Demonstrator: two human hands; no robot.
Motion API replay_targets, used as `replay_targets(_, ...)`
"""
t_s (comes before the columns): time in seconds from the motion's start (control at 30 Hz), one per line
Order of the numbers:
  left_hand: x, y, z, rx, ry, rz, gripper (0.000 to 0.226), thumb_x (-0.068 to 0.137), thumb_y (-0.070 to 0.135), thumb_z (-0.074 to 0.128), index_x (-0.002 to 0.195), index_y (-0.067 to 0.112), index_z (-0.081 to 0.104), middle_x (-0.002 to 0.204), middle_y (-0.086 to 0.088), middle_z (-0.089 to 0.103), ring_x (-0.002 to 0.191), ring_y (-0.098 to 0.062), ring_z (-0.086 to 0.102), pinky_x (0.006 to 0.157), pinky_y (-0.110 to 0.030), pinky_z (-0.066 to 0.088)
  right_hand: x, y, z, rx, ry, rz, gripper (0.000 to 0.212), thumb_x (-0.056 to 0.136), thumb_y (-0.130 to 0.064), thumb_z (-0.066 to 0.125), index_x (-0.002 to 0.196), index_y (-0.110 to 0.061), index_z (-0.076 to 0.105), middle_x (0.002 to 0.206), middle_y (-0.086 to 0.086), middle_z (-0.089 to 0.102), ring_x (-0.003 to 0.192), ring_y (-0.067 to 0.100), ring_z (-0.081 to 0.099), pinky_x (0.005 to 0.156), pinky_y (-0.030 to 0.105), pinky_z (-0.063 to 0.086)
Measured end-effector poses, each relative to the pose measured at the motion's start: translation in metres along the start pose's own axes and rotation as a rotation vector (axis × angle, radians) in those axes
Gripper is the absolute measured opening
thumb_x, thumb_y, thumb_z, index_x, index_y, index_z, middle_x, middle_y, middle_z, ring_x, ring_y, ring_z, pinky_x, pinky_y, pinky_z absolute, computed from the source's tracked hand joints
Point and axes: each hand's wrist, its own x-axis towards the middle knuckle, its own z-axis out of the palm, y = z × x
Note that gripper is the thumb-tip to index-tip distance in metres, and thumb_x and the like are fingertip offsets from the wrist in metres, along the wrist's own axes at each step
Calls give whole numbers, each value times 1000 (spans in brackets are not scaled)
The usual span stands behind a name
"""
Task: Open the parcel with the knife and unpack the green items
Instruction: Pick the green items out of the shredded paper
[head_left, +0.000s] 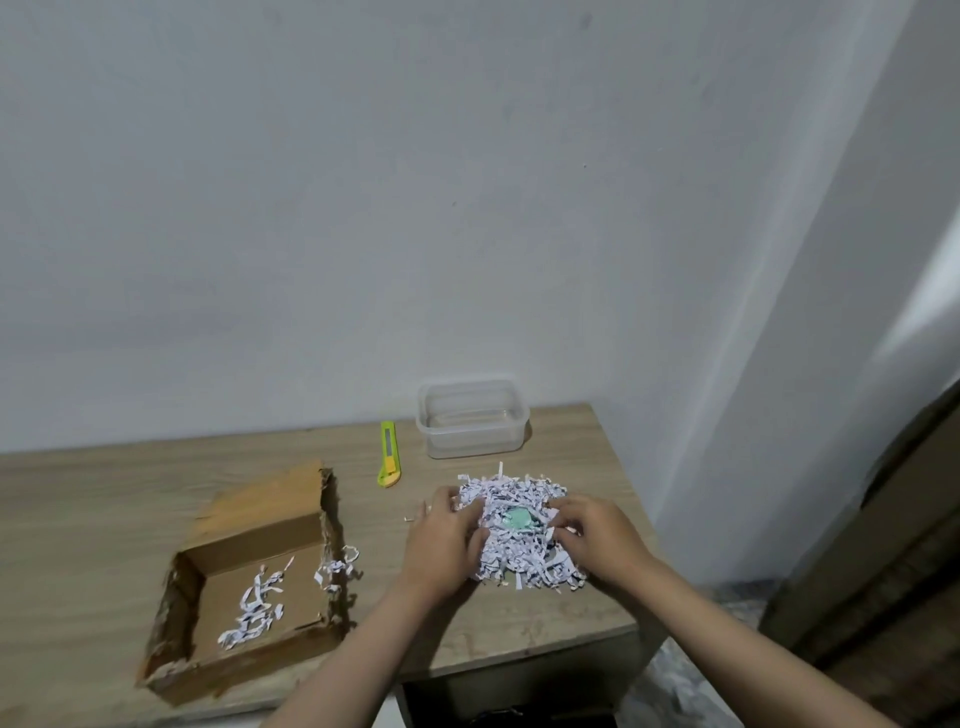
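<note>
A heap of white shredded paper lies on the wooden table, right of centre. A pale green item shows in a gap at the heap's middle. My left hand rests on the heap's left side and my right hand on its right side, fingers curled into the shreds and parting them around the green item. The opened cardboard parcel sits at the left with a few shreds inside. A green and yellow utility knife lies flat behind the heap.
A clear plastic container stands open at the back near the wall. The table's right edge runs close to the heap. A few loose shreds lie beside the parcel. A white wall rises behind.
</note>
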Motion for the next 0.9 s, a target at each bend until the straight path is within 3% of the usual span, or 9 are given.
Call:
replay_targets(0.1, -4, 5, -4, -40, 70, -5, 40, 88, 36, 56, 125, 20, 56, 139, -13, 42, 124, -30, 44, 108, -55, 29, 2, -5, -1, 33, 63, 24, 7, 74, -18, 66, 68, -14, 65, 93, 1, 70, 89, 18, 63, 76, 34, 50)
replay_targets(0.23, -4, 7, 4, -39, 140, 121, 45, 86, 39, 51, 126, 20, 55, 143, -10, 43, 132, -27, 41, 107, -66, 17, 6, -13, -2, 93, 38, -7, 16, 78, -25, 68, 93, -19, 69, 99, -4, 62, 88, 10, 59, 80, 27, 51)
replay_targets(0.33, -4, 11, 12, -23, -50, 181, 53, 92, 38, 43, 143, 26, 35, 156, 3, 23, 145, -17, 14, 114, -58, 8, 8, -20, 0, 103, 50, -53, 23, 80, -12, 60, 100, -17, 69, 99, -2, 63, 90, 13, 58, 81, 26, 49)
replay_targets(0.4, -3, 11, 18, 11, -116, 156, 55, 95, 40, 39, 147, 27, 25, 158, 7, 14, 146, -14, 7, 114, -54, 2, 9, -25, 4, 85, 40, -68, 25, 80, -10, 58, 100, -17, 70, 91, -5, 63, 84, 11, 55, 77, 24, 45)
replay_targets(0.47, -5, 8, 23, 6, -120, 106, 54, 96, 41, 37, 147, 27, 24, 159, 8, 13, 146, -14, 8, 115, -53, 1, 10, -28, 7, 60, 15, -75, 23, 81, -14, 58, 100, -18, 71, 88, -7, 62, 82, 10, 54, 76, 23, 41)
replay_targets(0.57, -10, -4, 26, 2, -74, 73, 51, 96, 41, 36, 144, 27, 33, 156, 7, 24, 144, -12, 17, 116, -49, 1, 9, -27, 12, 1, -20, -64, 22, 84, -18, 57, 102, -17, 70, 96, -3, 62, 94, 12, 56, 79, 22, 41)
replay_targets(0.73, -20, -26, 31, 13, 34, 65, 61, 87, 52, 25, 135, 23, 49, 145, 4, 45, 138, -18, 34, 113, -52, 16, 8, -21, 12, -25, -56, -26, 22, 86, -24, 58, 103, -20, 70, 95, -7, 54, 98, 12, 54, 85, 28, 46)
replay_targets(0.8, -23, -33, 34, 35, 38, 62, 59, 88, 51, 26, 135, 24, 50, 146, 5, 44, 140, -18, 32, 112, -53, 17, 7, -18, 12, -26, -72, -21, 22, 86, -26, 58, 103, -21, 70, 94, -8, 55, 95, 10, 54, 85, 27, 46)
replay_targets(0.9, -28, -37, 37, 57, 22, 34, 58, 91, 51, 23, 142, 28, 40, 153, 9, 30, 144, -15, 20, 114, -50, 3, 7, -16, 11, -9, -44, -17, 22, 84, -31, 58, 100, -23, 71, 98, -8, 64, 95, 10, 58, 83, 28, 48)
